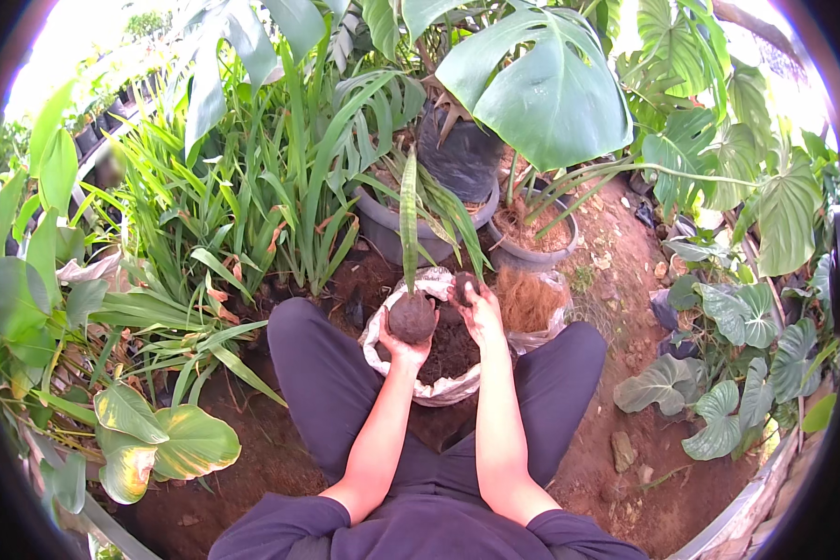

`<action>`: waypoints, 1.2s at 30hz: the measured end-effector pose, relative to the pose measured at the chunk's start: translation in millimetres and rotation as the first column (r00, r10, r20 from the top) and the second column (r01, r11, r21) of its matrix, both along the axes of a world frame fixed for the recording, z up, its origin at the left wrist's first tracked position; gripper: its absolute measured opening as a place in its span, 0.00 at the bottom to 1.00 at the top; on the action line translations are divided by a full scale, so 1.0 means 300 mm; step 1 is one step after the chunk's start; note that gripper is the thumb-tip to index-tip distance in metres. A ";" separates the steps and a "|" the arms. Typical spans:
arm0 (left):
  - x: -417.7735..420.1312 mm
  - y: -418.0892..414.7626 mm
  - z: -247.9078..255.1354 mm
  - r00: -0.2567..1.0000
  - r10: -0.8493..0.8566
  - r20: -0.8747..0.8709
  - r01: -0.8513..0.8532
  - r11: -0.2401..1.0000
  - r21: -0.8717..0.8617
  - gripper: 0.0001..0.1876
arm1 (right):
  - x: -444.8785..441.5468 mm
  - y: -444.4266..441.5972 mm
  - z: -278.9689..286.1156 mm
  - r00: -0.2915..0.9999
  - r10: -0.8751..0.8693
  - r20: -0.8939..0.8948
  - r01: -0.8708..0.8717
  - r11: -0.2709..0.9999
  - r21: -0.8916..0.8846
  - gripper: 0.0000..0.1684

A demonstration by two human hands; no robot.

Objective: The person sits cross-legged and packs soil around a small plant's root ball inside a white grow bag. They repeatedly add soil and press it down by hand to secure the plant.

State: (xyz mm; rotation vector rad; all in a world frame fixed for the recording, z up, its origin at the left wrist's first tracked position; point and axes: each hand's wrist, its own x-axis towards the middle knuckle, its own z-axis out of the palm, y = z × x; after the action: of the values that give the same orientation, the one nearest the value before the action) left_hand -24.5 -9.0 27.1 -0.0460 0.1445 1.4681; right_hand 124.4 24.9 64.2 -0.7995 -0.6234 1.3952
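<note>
My left hand [409,348] cups a round ball of dark soil [411,318]. From the top of the ball rises a single long, mottled leaf [408,217], upright and narrow like a snake plant's. In my right hand [481,313] is a smaller dark clump of soil [465,287], gripped between thumb and fingers. Both hands are above a white woven sack [455,395] with a rolled rim, which stands between my legs. Loose dark soil [449,353] fills the part of the sack that shows. My forearms hide some of its rim.
A clear plastic bag of brown coir fibre [530,299] stands right of the sack. Beyond it are a grey pot [542,257] and a larger grey pot [392,234]. A big monstera leaf [549,84] overhangs them. Strap-leaved plants [280,182] crowd the left; a stone [623,451] lies at right.
</note>
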 end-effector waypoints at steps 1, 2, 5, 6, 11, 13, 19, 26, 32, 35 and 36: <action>0.000 -0.001 0.002 1.000 0.001 -0.006 -0.001 1.000 0.002 0.29 | 0.005 -0.016 -0.020 0.999 0.038 -0.035 -0.038 0.999 0.022 0.17; -0.001 0.000 0.003 1.000 0.002 -0.011 -0.002 1.000 0.004 0.29 | 0.014 -0.028 -0.037 0.996 0.081 -0.049 -0.080 0.996 0.032 0.19; 0.007 0.004 0.003 1.000 0.004 -0.005 -0.004 1.000 -0.010 0.30 | 0.031 -0.040 -0.093 0.996 0.086 -0.025 -0.086 0.996 -0.011 0.19; 0.005 0.005 0.002 1.000 0.010 0.003 -0.010 1.000 -0.024 0.30 | 0.019 -0.047 -0.092 0.998 0.056 0.001 -0.056 0.998 -0.007 0.17; 0.020 0.013 -0.001 0.999 0.024 0.023 -0.022 0.999 -0.049 0.32 | 0.011 -0.047 -0.084 0.999 -0.035 0.026 0.035 0.999 -0.033 0.15; 0.021 0.019 -0.008 1.000 0.030 0.003 -0.030 0.998 -0.054 0.35 | 0.008 -0.050 -0.076 0.998 -0.025 -0.062 0.024 0.999 -0.025 0.14; 0.035 0.018 -0.026 0.999 -0.050 -0.019 0.050 0.999 0.012 0.33 | 0.014 -0.046 -0.094 0.994 -0.107 -0.037 0.105 0.993 -0.046 0.10; 0.057 0.026 -0.027 0.998 -0.066 0.002 0.066 0.997 -0.040 0.35 | 0.034 -0.031 -0.129 0.965 -0.185 0.185 0.180 0.983 0.040 0.10; 0.034 0.041 0.004 0.971 -0.069 -0.228 0.036 0.988 -0.148 0.39 | -0.009 -0.046 -0.055 0.975 -0.171 0.141 0.170 0.985 0.022 0.21; 0.045 0.051 -0.015 0.938 -0.063 -0.342 0.023 0.993 -0.120 0.41 | 0.043 -0.013 -0.151 0.959 -0.195 0.205 0.206 0.978 -0.037 0.21; 0.044 0.054 -0.020 0.937 -0.062 -0.344 0.019 0.992 -0.127 0.41 | 0.039 -0.013 -0.152 0.956 -0.199 0.214 0.213 0.976 -0.046 0.21</action>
State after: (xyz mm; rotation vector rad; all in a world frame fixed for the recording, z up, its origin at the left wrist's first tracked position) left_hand -11.3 7.4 21.1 0.1181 0.5207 1.4145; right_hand 136.0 21.0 18.5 -1.0449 -0.6362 1.1557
